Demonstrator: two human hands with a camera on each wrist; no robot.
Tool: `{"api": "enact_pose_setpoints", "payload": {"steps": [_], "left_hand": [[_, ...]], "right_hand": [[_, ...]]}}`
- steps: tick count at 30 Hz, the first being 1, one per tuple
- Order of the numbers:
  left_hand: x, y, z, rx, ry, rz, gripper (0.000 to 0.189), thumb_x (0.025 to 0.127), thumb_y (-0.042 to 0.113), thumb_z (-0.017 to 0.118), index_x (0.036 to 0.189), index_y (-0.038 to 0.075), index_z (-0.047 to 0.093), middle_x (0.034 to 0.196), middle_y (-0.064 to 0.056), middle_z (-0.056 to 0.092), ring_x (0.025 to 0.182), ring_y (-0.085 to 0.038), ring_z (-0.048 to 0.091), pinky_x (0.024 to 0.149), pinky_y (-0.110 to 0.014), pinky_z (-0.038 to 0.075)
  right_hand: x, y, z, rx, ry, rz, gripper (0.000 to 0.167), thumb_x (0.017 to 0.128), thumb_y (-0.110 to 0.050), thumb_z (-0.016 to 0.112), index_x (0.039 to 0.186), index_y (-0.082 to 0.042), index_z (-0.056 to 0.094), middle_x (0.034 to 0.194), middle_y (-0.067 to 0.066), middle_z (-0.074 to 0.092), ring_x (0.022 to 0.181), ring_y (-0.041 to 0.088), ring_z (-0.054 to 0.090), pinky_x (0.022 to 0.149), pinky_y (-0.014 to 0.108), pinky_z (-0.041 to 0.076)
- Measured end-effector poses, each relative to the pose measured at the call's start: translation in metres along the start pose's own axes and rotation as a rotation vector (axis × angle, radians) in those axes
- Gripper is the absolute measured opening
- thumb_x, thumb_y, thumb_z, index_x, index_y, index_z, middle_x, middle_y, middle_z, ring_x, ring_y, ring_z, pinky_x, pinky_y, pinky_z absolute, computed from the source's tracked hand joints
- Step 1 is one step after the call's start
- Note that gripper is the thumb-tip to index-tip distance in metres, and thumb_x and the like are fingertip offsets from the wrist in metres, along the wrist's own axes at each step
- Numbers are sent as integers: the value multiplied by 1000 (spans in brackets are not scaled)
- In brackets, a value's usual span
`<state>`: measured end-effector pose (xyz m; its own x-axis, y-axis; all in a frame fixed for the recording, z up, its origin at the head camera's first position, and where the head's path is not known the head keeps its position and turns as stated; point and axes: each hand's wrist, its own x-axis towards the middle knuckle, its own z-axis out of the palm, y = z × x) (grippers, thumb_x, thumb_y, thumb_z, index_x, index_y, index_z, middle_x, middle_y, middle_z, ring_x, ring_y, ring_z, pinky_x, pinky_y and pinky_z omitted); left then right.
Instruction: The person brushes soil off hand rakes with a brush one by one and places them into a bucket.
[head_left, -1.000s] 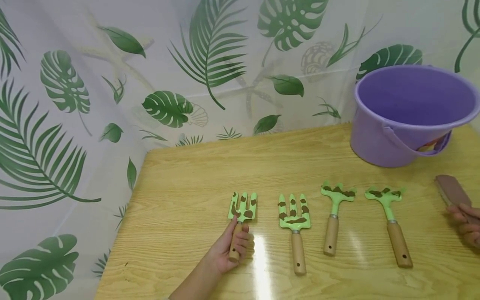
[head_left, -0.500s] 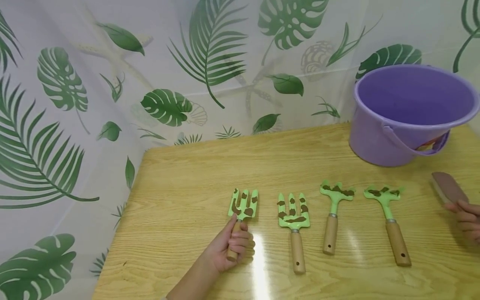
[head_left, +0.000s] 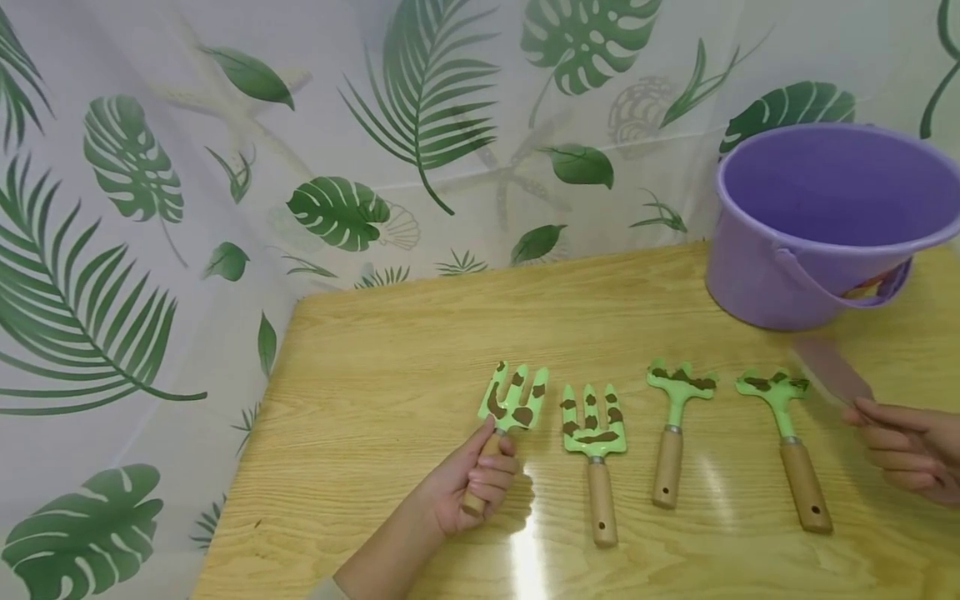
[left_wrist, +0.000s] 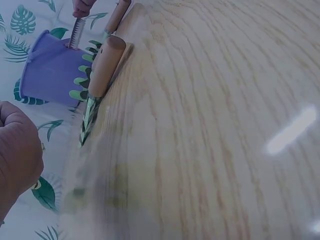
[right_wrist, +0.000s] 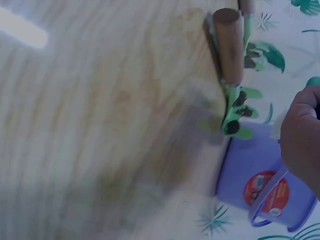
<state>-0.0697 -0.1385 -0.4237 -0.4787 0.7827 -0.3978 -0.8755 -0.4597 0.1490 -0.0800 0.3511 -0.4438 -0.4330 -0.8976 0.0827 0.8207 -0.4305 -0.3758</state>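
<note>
A brown-patched green fork (head_left: pixel 513 407) is clasped in curled fingers by the left hand (head_left: pixel 474 482), its tines (head_left: pixel 517 382) ahead of the grip; a brush (head_left: pixel 836 372) is pinched by the right hand (head_left: pixel 909 446), well apart.

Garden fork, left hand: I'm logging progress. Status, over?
Left hand gripping fork, brown patches on it. Right hand holding brush, apart from fork. Second fork, two rakes between hands.
</note>
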Motion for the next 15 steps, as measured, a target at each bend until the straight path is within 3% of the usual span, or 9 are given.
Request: {"api": "enact_pose_setpoints", "payload": {"steps": [4,8,11,15], "left_hand": [[1,0,9,4,9,-32,49,99,52,32,78,14,55,56,8,47,41,1,43,36,-5,27],[3,2,19,-3,24,-63,47,98,51,34,78,14,54,56,8,46,40,0,43,37,-5,28],[4,4,26,6,39,-74,46,98,50,36,77,13,54,56,8,47,40,0,43,37,-5,28],[9,5,35,60,46,-85,46,99,49,35,77,14,54,56,8,46,40,1,43,36,-5,28]], "right_hand": [[13,-5,19,-38,100,40,40,105,-28,25,124,-6,53,68,1,3,50,12,6,55,24,19],[26,-11,33,-102,192,95,43,106,-29,19,122,-8,54,66,-5,25,53,13,6,54,23,30],[40,-15,41,-178,255,120,48,107,-30,12,118,-9,54,75,-5,47,55,14,7,55,21,39],[64,-17,53,-260,276,135,50,106,-28,8,115,-9,53,78,-4,52,55,16,8,54,19,42]]}}
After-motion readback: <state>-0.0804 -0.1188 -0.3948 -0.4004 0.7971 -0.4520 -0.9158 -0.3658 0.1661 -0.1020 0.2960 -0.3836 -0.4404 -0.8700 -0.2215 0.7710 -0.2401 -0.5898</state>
